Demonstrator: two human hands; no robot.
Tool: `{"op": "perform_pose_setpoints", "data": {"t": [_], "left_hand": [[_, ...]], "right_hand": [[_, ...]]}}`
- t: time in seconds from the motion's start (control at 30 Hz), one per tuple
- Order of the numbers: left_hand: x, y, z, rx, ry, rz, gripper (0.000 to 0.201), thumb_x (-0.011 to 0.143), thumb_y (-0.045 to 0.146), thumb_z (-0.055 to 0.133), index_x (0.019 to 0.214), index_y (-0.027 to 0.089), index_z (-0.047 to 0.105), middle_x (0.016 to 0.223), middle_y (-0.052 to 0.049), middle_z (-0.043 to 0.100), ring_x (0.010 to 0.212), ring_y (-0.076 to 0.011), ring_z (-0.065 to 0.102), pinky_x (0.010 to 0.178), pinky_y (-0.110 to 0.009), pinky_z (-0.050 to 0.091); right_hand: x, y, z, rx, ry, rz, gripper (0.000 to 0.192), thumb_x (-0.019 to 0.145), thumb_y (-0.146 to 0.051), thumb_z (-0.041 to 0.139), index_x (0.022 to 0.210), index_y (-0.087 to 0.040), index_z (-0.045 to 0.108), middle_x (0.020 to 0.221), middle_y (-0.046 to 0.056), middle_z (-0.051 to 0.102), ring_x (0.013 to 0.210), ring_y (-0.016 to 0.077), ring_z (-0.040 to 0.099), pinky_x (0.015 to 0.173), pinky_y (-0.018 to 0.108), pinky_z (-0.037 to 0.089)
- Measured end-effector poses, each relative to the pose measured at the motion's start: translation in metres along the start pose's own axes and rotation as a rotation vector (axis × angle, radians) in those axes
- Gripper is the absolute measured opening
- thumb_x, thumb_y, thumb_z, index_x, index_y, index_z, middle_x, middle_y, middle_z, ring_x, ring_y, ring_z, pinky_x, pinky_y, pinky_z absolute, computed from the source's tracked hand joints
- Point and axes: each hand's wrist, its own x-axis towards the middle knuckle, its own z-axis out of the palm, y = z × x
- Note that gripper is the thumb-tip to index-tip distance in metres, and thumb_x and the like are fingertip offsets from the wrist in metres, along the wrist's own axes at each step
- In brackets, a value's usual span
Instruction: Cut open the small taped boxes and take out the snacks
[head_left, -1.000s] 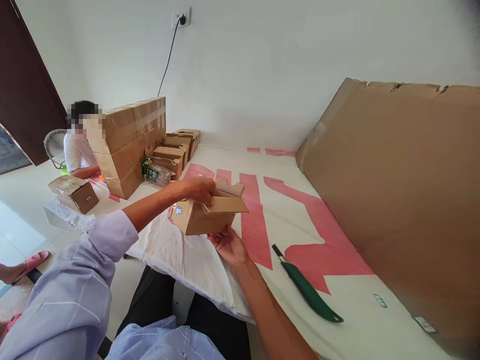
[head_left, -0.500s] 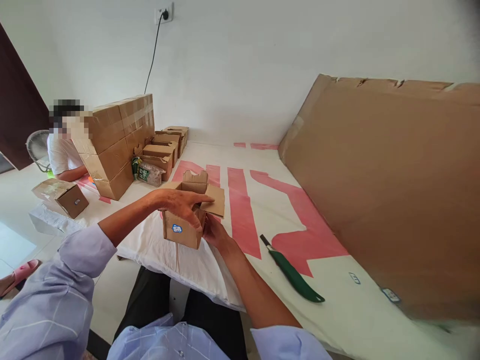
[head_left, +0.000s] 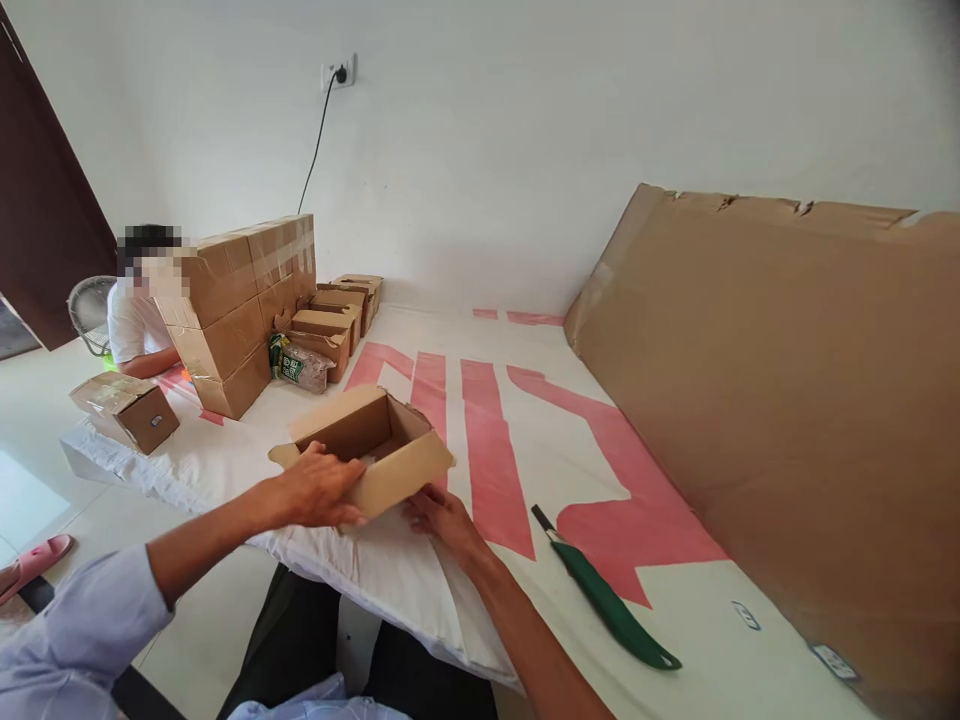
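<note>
Lying just beyond both hands, an open, rectangular brown cardboard box (head_left: 405, 475) shows smooth, flat flaps above a white cloth (head_left: 555, 445) with red shapes. The left hand (head_left: 324, 488) lies across its near left side, fingers partly spread; the right hand (head_left: 442, 520) half-curls at the near flap's right end, both grips unclear.

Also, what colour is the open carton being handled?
The open carton is light brown; head view.

The open, rectangular brown cardboard box (head_left: 405, 472) looks matt and smooth from here; the red-and-white sheet (head_left: 555, 440) is creased, matt cloth, the pale tiled floor (head_left: 30, 440) glossy.
</note>
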Motion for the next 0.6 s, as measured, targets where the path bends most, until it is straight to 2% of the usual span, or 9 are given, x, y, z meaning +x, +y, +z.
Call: {"op": "perform_pose_setpoints", "data": {"t": [0.07, 0.1, 0.2, 0.3, 0.33, 0.4, 0.47, 0.53, 0.6], "left_hand": [[-0.012, -0.007, 0.014, 0.057, 0.039, -0.026, 0.016, 0.090, 0.024, 0.065, 0.105, 0.018, 0.068, 0.094, -0.011, 0.077, 0.098, -0.0321, 0.072, 0.108, -0.052, 0.041], [-0.017, -0.012, 0.018, 0.070, 0.056, -0.016, 0.011, 0.087, 0.017, 0.064, 0.097, 0.018, 0.068, 0.092, -0.010, 0.076, 0.098, -0.0307, 0.072, 0.110, -0.052, 0.040], [-0.032, -0.034, 0.023, 0.087, 0.195, 0.002, 0.026, 0.080, 0.007, 0.063, 0.100, 0.021, 0.071, 0.116, -0.013, 0.075, 0.123, -0.0336, 0.065, 0.114, -0.053, 0.039], [-0.054, -0.059, 0.037, 0.028, 0.486, -0.191, 0.057, 0.079, 0.009, 0.063, 0.134, 0.024, 0.064, 0.158, -0.015, 0.052, 0.151, -0.0400, 0.042, 0.116, -0.059, 0.040], [-0.062, -0.065, 0.046, -0.030, 0.588, -0.304, 0.066, 0.080, 0.012, 0.062, 0.145, 0.024, 0.056, 0.164, -0.016, 0.044, 0.152, -0.0405, 0.040, 0.116, -0.060, 0.041], [-0.076, -0.074, 0.074, -0.214, 0.734, -0.531, 0.076, 0.083, 0.020, 0.062, 0.156, 0.026, 0.043, 0.163, -0.016, 0.044, 0.146, -0.0396, 0.048, 0.114, -0.060, 0.046], [-0.083, -0.079, 0.109, -0.507, 0.735, -0.660, 0.087, 0.082, 0.030, 0.067, 0.161, 0.026, 0.033, 0.153, -0.016, 0.055, 0.133, -0.0373, 0.061, 0.105, -0.056, 0.055], [-0.080, -0.084, 0.142, -0.840, 0.683, -0.673, 0.096, 0.077, 0.038, 0.075, 0.161, 0.025, 0.031, 0.143, -0.015, 0.064, 0.122, -0.0347, 0.069, 0.096, -0.050, 0.062], [-0.069, -0.093, 0.163, -0.992, 0.720, -0.621, 0.088, 0.073, 0.040, 0.079, 0.152, 0.024, 0.044, 0.134, -0.012, 0.071, 0.119, -0.0330, 0.071, 0.099, -0.048, 0.061]], "right_hand": [[-0.004, 0.001, -0.008, -0.073, 0.037, 0.001, 0.050, 0.069, -0.055, 0.083, 0.102, -0.019, 0.073, 0.105, 0.015, 0.077, 0.091, 0.0330, 0.073, 0.070, 0.043, 0.060], [-0.005, 0.000, -0.011, -0.128, 0.077, -0.032, 0.059, 0.068, -0.055, 0.083, 0.113, -0.019, 0.072, 0.116, 0.016, 0.075, 0.101, 0.0346, 0.072, 0.077, 0.045, 0.061], [-0.006, -0.003, -0.014, -0.342, 0.121, -0.209, 0.091, 0.071, -0.058, 0.081, 0.150, -0.024, 0.053, 0.151, 0.016, 0.058, 0.130, 0.0356, 0.061, 0.100, 0.051, 0.056], [-0.012, -0.004, -0.008, -0.440, -0.027, -0.326, 0.094, 0.080, -0.053, 0.076, 0.162, -0.029, 0.038, 0.158, 0.013, 0.052, 0.135, 0.0323, 0.060, 0.106, 0.050, 0.054], [-0.016, -0.003, -0.005, -0.440, -0.072, -0.341, 0.089, 0.083, -0.049, 0.075, 0.162, -0.029, 0.039, 0.156, 0.013, 0.055, 0.133, 0.0310, 0.062, 0.106, 0.049, 0.054], [-0.024, 0.003, 0.004, -0.459, -0.120, -0.375, 0.075, 0.089, -0.043, 0.069, 0.159, -0.028, 0.044, 0.146, 0.011, 0.064, 0.127, 0.0297, 0.066, 0.104, 0.048, 0.056], [-0.029, 0.013, 0.015, -0.508, -0.122, -0.429, 0.064, 0.093, -0.037, 0.063, 0.156, -0.029, 0.049, 0.140, 0.010, 0.068, 0.123, 0.0302, 0.068, 0.102, 0.047, 0.058], [-0.028, 0.026, 0.031, -0.574, -0.105, -0.514, 0.064, 0.095, -0.032, 0.058, 0.158, -0.031, 0.047, 0.144, 0.009, 0.066, 0.128, 0.0317, 0.066, 0.104, 0.049, 0.057], [-0.019, 0.039, 0.050, -0.635, -0.096, -0.613, 0.069, 0.096, -0.028, 0.055, 0.163, -0.032, 0.040, 0.150, 0.009, 0.063, 0.134, 0.0324, 0.062, 0.109, 0.051, 0.055]]}}
